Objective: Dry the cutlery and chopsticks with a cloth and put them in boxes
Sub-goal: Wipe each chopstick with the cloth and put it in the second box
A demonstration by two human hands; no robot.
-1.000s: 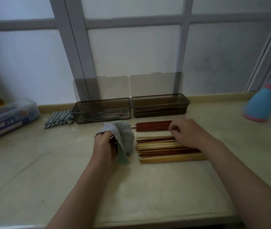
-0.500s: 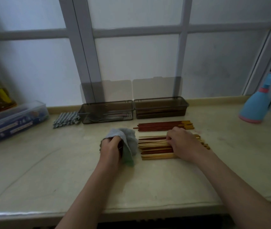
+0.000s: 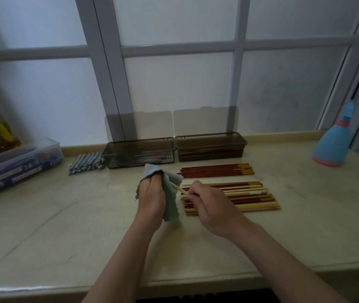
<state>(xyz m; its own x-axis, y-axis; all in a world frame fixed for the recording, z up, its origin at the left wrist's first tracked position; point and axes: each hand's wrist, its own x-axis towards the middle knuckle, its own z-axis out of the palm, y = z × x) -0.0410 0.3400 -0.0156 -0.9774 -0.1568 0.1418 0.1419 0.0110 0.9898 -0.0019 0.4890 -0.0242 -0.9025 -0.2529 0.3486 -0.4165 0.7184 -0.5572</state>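
the left hand (image 3: 151, 193) has its fingers curled round a grey-green cloth (image 3: 170, 204) near the middle of the bench (image 3: 86, 237). the right hand (image 3: 209, 204) pinches one pale chopstick (image 3: 179, 189), whose tip runs into the cloth. mixed chopsticks (image 3: 248, 199) lie under and right of that hand, a dark red row (image 3: 215, 170) behind them, before two open boxes (image 3: 211, 147) at the back edge.

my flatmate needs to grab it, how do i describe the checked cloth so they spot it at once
Below the frosted window, find the smoky brown box holding cutlery, the left of two at the back of the counter. The checked cloth lies folded beyond its left end, patterned, unlike the plain cloth gripped in the left hand.
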